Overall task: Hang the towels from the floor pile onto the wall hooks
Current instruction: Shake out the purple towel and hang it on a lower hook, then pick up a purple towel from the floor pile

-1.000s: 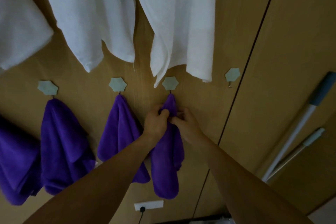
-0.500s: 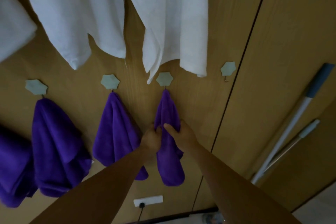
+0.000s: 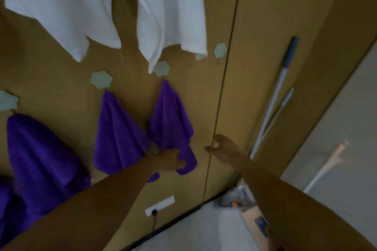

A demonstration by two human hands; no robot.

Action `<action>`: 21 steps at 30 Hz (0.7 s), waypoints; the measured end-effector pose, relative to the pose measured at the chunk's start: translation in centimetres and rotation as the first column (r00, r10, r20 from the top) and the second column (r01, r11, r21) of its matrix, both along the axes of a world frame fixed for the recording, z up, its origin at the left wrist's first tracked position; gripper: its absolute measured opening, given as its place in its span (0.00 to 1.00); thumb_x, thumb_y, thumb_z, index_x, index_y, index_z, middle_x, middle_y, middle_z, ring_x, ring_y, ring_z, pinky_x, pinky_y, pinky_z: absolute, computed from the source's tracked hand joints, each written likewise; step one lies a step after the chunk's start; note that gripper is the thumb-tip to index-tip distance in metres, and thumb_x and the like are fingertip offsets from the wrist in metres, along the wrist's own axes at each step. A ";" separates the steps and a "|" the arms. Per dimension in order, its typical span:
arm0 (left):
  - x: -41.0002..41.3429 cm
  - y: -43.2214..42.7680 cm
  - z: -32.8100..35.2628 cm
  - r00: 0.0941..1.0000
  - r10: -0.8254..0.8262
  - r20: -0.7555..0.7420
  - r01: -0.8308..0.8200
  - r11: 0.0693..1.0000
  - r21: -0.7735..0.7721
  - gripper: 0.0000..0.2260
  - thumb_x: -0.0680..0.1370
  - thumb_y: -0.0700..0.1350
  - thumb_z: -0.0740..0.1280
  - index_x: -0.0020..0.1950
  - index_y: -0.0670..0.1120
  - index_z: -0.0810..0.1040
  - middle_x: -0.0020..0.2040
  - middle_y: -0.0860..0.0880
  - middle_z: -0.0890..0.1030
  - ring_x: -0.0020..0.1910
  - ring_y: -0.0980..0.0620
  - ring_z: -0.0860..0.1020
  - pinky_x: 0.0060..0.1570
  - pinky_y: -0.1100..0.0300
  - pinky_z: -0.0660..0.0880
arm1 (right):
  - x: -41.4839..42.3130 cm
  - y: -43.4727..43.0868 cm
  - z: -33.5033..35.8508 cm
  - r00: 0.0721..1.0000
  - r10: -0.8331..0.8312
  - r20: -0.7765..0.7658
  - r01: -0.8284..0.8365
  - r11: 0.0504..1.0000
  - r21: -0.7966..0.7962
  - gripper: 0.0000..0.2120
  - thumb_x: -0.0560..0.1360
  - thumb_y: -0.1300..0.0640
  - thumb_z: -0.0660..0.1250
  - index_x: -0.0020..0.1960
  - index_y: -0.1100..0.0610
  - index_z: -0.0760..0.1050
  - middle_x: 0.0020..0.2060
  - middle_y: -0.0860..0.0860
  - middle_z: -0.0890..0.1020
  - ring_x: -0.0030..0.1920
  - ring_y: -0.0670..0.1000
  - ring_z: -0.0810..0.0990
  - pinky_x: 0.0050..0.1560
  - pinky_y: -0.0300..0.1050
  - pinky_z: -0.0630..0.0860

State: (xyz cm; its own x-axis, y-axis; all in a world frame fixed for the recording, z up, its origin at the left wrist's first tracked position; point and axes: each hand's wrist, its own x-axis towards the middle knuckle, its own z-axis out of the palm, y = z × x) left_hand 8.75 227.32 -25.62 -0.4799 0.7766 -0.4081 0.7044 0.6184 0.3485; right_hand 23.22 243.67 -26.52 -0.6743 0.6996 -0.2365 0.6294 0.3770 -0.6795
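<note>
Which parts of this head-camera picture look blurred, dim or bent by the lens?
Head view: dim, warm light overall; motion blur smears the right hand and the clutter on the floor; the left hand gripping the purple towel is soft-edged; the tilted wide view slants the panel seam; the white towels are the brightest area, without glare.

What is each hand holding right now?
Left hand: grips the rightmost purple towel near its lower end.
Right hand: open, fingers loosely curled, holding nothing.
</note>
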 end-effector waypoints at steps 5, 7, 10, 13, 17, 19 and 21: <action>3.4 0.2 -1.3 0.964 -0.264 0.031 0.258 0.958 0.121 0.25 0.78 0.53 0.65 0.68 0.39 0.67 0.60 0.42 0.76 0.58 0.42 0.76 0.57 0.55 0.73 | 8.3 -4.7 -1.2 0.955 -0.291 0.050 0.288 0.955 0.066 0.31 0.75 0.44 0.68 0.73 0.56 0.65 0.68 0.56 0.73 0.65 0.57 0.74 0.61 0.44 0.70; 5.7 -0.1 -2.5 0.922 -0.387 0.017 0.384 0.918 0.104 0.24 0.78 0.54 0.64 0.67 0.41 0.68 0.64 0.40 0.73 0.60 0.42 0.75 0.59 0.51 0.73 | 12.0 -8.0 -2.3 0.919 -0.387 0.078 0.382 0.921 0.074 0.27 0.75 0.45 0.68 0.70 0.55 0.69 0.64 0.57 0.77 0.63 0.59 0.75 0.59 0.44 0.70; 10.8 -0.9 -3.8 0.838 -0.542 0.065 0.538 0.840 0.066 0.20 0.73 0.57 0.64 0.57 0.44 0.70 0.61 0.41 0.74 0.57 0.42 0.75 0.56 0.51 0.74 | 18.6 -13.4 -3.4 0.864 -0.493 0.101 0.488 0.870 0.068 0.25 0.75 0.45 0.69 0.69 0.53 0.71 0.64 0.57 0.77 0.62 0.58 0.76 0.54 0.40 0.68; 17.5 -1.7 -4.6 0.709 -0.700 0.084 0.699 0.713 0.054 0.18 0.74 0.56 0.66 0.57 0.46 0.74 0.60 0.43 0.76 0.59 0.43 0.76 0.57 0.52 0.74 | 26.0 -18.9 -3.1 0.757 -0.628 0.181 0.625 0.777 0.076 0.27 0.75 0.43 0.67 0.70 0.53 0.69 0.66 0.57 0.73 0.64 0.59 0.74 0.60 0.47 0.70; 28.0 -3.4 -4.3 0.550 -0.834 0.044 0.830 0.552 0.085 0.20 0.74 0.56 0.66 0.61 0.46 0.72 0.62 0.43 0.75 0.59 0.40 0.75 0.56 0.50 0.74 | 36.4 -27.6 -2.5 0.565 -0.803 0.187 0.801 0.589 0.106 0.25 0.76 0.44 0.67 0.68 0.54 0.72 0.66 0.57 0.74 0.63 0.59 0.74 0.61 0.48 0.70; 33.5 -5.5 -3.9 0.445 -0.892 0.078 0.888 0.451 0.093 0.21 0.74 0.56 0.66 0.63 0.47 0.72 0.62 0.43 0.75 0.58 0.42 0.75 0.57 0.47 0.74 | 41.2 -32.7 -2.3 0.458 -0.870 0.182 0.866 0.483 0.127 0.22 0.76 0.45 0.66 0.66 0.55 0.74 0.64 0.57 0.76 0.62 0.58 0.75 0.61 0.47 0.70; 39.3 -8.4 -4.0 0.336 -0.940 0.055 0.937 0.340 0.077 0.25 0.74 0.56 0.65 0.68 0.46 0.69 0.67 0.42 0.72 0.63 0.41 0.73 0.62 0.47 0.72 | 45.5 -38.4 -2.4 0.341 -0.920 0.191 0.921 0.368 0.129 0.21 0.76 0.45 0.66 0.65 0.54 0.75 0.64 0.58 0.76 0.62 0.59 0.75 0.60 0.48 0.69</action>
State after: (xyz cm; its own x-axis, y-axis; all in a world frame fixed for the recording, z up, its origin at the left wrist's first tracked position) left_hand 48.09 218.92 -29.63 0.6040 0.7046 -0.3725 0.7845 -0.4435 0.4334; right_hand 68.75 205.32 -28.91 0.4588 0.8469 -0.2689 0.6902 -0.5302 -0.4924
